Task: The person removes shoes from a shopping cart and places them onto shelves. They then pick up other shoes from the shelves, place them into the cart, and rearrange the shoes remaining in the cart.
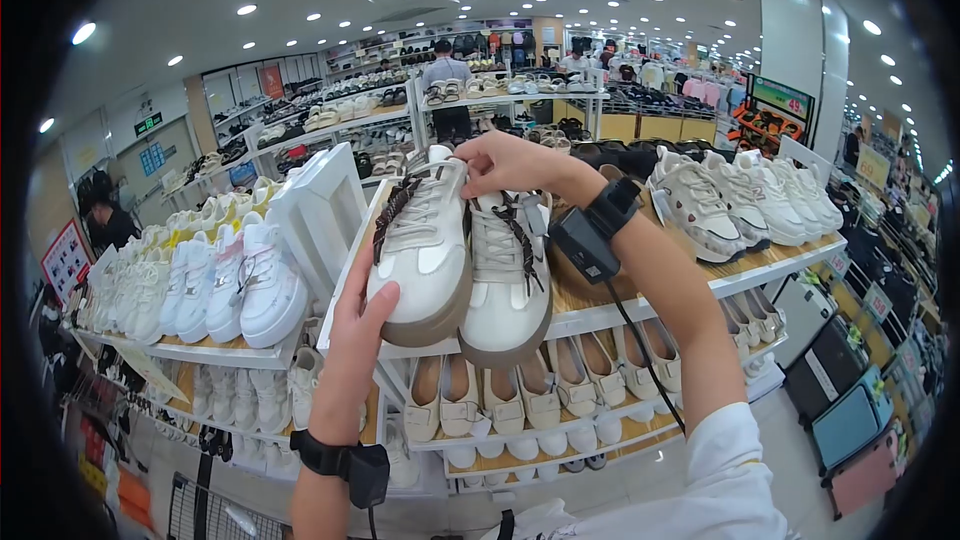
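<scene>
A pair of white sneakers with greyish-brown soles fills the middle of the view, toes toward me. My left hand (357,302) grips the side of the left sneaker (425,265), thumb over its upper near the toe. My right hand (515,162) has its fingers closed at the collar of that shoe, near the gap between the two. The right sneaker (503,300) hangs slightly lower, touching the left one. Dark brown braided laces dangle on the outer sides of both. Parts of my left fingers are hidden behind the shoe.
White sneakers (262,280) stand on the left shelf, chunky sneakers (700,202) on the right one. Cream flat shoes (500,400) line the lower shelf (600,420). Suitcases (850,430) stand at right, a wire basket (215,510) at lower left. A person (446,70) is farther back.
</scene>
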### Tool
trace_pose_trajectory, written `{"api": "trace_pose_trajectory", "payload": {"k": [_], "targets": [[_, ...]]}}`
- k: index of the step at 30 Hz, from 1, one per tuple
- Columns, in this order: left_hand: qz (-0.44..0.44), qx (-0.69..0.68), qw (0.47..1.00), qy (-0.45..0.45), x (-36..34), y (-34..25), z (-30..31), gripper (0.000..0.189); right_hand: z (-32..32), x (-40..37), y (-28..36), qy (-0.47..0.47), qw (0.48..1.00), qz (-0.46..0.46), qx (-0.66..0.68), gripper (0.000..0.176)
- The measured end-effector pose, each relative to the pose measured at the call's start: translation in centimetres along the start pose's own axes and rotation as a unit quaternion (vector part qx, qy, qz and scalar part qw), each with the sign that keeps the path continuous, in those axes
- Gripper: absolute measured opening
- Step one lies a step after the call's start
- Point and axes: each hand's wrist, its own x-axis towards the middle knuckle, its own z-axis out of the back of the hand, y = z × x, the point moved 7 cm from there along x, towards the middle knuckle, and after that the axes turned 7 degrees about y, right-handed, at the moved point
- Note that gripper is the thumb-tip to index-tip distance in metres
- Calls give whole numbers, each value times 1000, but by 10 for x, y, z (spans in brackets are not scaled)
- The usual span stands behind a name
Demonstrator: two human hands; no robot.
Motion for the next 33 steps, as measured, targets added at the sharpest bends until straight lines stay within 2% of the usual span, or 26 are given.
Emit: {"api": "trace_pose_trajectory", "payload": {"k": [1,3,4,6,7,8,9,10,11,12,14,16,18,20,22,24,26,29,33], "targets": [[13,-53,998,-17,1,7,3,66,-2,2,-7,-8,1000,13,23,19],[17,-51,998,-24,8,20,8,64,-5,6,-20,-38,998,42,29,20],[20,-49,998,-33,9,25,15,63,-5,4,-17,-39,999,27,8,28],[37,-25,998,-40,11,31,19,62,-8,-1,-18,-41,995,0,86,29],[54,-38,997,-33,8,25,14,64,-10,1,-12,-26,994,19,107,32],[9,-4,999,-45,12,29,17,64,-10,-2,-34,-50,990,-24,130,35],[-10,51,998,-44,13,22,15,65,-12,-2,-17,-33,989,10,140,38],[17,-31,998,-51,8,20,8,66,-11,-3,-31,-48,992,10,119,40],[-14,-5,999,-41,14,31,13,68,-10,-6,-27,-70,991,-10,114,39],[9,-4,999,-53,11,27,12,69,-12,-8,-30,-79,989,-41,116,38],[18,-60,997,-39,12,29,11,69,-11,-6,-19,-78,995,-58,13,36],[5,-61,998,-10,21,42,13,69,-15,2,-17,-48,992,-91,75,24],[-7,-46,999,-9,24,41,13,70,-10,10,-38,-55,994,-77,52,24],[-18,-34,999,-5,29,45,14,70,-14,15,-33,-50,997,-58,17,29],[-17,58,998,-5,30,52,17,69,-18,22,-30,-66,997,-46,-20,29],[-39,187,978,-85,15,35,23,66,-17,28,-42,-60,995,-67,-32,30],[-51,264,955,-121,2,23,23,63,-18,36,-43,-75,991,-77,-77,35],[-51,311,940,-128,-30,-1,27,59,-23,42,-37,-82,986,-87,-117,36],[-100,336,935,-55,-92,-33,43,43,-23,42,-42,-108,983,-88,-119,36]]}}
